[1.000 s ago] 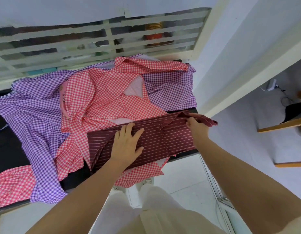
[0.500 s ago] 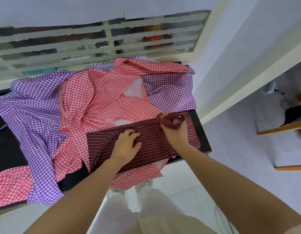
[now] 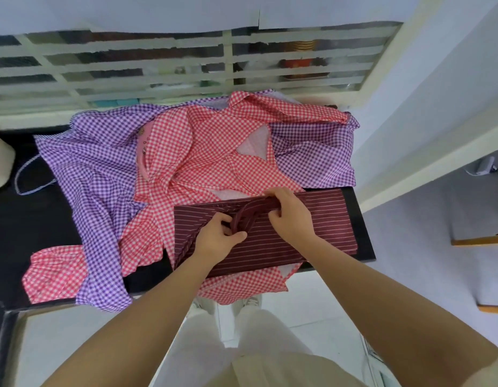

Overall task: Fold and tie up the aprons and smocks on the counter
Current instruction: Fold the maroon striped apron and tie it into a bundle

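Black counter (image 3: 24, 224), left part: purple gingham smock (image 3: 83, 174), crumpled, spread out. Centre: red gingham smock (image 3: 186, 152), overlapping the purple. Front right, atop the red: maroon striped apron (image 3: 312, 233), folded into 1 rectangle. Left hand (image 3: 217, 238) pinching its strap (image 3: 242, 219); right hand (image 3: 291, 216) just beside, curled round same strap.

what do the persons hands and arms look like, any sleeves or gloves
The left hand and right hand are bare: no gloves, rings or watch visible. Both forearms are uncovered, with no sleeve clearly in view.
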Motion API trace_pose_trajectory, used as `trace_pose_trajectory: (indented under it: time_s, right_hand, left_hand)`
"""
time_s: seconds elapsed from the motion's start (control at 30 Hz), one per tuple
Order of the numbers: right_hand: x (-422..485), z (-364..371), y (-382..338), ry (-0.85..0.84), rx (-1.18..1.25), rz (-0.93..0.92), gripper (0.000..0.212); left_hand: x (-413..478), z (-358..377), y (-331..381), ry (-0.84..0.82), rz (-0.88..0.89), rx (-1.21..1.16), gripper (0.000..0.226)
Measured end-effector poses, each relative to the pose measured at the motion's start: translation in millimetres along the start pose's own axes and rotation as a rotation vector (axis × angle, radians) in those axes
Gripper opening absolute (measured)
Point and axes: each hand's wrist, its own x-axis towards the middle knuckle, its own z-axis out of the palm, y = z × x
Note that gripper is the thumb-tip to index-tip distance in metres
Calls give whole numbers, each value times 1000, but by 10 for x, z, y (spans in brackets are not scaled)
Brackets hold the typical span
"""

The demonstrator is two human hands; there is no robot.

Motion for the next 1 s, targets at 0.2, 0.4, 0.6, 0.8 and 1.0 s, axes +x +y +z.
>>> trace_pose_trajectory:
  time_s: [0.2, 0.4, 0.6, 0.8, 1.0]
  right_hand:
    - [-47, -35, 145, 12, -157, 33, 46]
    - [-91, -28, 287, -164, -250, 192, 42]
    - [-116, -53, 253, 55, -203, 148, 31]
    - [-186, 47, 244, -9, -252, 163, 30]
    - [-215, 214, -59, -33, -109, -88, 30]
  left_hand:
    - [-17, -26, -28, 201, 199, 253, 6]
    - [-86, -227, -312, 271, 259, 460, 15]
    - [-134, -271, -383, 390, 277, 436, 24]
    - [-143, -247, -505, 302, 298, 492, 41]
    - [-231, -351, -668, 462, 433, 379, 40]
